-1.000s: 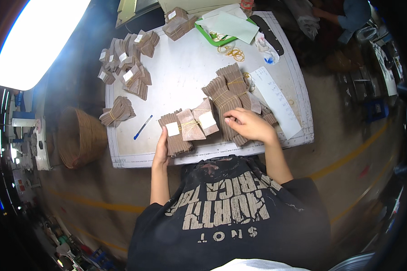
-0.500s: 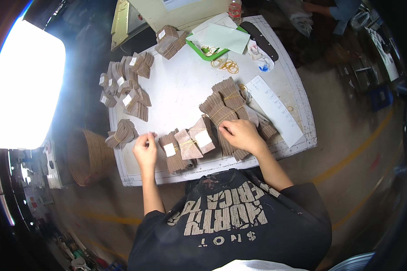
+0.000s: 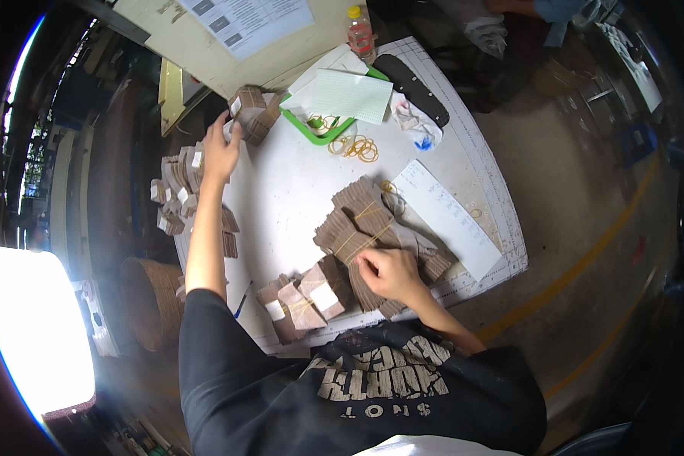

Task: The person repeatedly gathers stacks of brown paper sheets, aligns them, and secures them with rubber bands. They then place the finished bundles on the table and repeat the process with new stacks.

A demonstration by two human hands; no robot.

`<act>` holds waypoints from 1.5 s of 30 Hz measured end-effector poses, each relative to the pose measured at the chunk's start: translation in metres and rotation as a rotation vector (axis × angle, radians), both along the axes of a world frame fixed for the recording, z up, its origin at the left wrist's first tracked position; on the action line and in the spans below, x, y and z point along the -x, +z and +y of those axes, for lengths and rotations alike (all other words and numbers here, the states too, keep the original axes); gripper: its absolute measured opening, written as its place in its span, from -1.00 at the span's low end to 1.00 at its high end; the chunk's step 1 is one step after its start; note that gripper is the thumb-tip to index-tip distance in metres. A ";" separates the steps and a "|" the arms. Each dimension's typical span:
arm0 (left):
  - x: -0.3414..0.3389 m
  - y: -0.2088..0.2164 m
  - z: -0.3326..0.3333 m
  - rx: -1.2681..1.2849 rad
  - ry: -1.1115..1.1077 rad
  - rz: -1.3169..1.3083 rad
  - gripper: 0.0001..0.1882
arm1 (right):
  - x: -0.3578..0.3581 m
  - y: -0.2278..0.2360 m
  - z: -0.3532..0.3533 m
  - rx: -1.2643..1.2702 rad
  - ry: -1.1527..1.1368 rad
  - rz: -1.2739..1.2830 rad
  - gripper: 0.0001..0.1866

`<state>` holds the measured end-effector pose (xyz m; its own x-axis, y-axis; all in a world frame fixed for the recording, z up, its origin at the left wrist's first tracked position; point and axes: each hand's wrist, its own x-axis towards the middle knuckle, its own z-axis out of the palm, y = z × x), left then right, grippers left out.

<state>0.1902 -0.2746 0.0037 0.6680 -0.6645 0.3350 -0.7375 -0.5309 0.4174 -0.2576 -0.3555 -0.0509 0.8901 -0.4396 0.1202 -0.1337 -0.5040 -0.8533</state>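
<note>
At the far left of a white, roughly rectangular tabletop (image 3: 289,205), the left hand (image 3: 222,152) is stretched out to a brown, folded bundle with a white label (image 3: 262,123); its thumb and forefinger are held apart at the bundle's near edge, though whether anything is gripped cannot be told, since the fingertips are small and slightly blurred. The right hand (image 3: 391,273) is kept low over the near right part of the table, with its fingers curled in, and is rested against a long, ridged brown stack bound with yellow rubber bands (image 3: 347,237); a firm grip cannot be made out. Beside that stack another ridged brown stack (image 3: 363,207) is laid, also banded. To the left of the right hand, brown bow-shaped bundles with white labels (image 3: 302,305) are set close to the table's front edge (a blue pen (image 3: 242,300) is left just beside them). Under the left forearm, more small brown labelled bundles (image 3: 179,171) are clustered. Loose yellow rubber bands (image 3: 362,149) are scattered before a green plastic tray (image 3: 311,137), which is partly covered by pale sheets of paper (image 3: 353,95).
</note>
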 end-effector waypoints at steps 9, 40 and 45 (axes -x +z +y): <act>-0.071 -0.036 -0.071 -0.191 -0.061 -0.096 0.15 | 0.003 -0.004 0.002 0.135 -0.137 -0.070 -0.94; -0.054 -0.040 -0.066 -0.073 -0.068 -0.011 -0.03 | -0.006 -0.006 -0.007 0.122 -0.271 -0.030 -0.98; -0.037 -0.039 -0.034 -0.065 -0.206 -0.002 -0.10 | -0.005 -0.010 -0.007 0.115 -0.284 -0.036 -0.98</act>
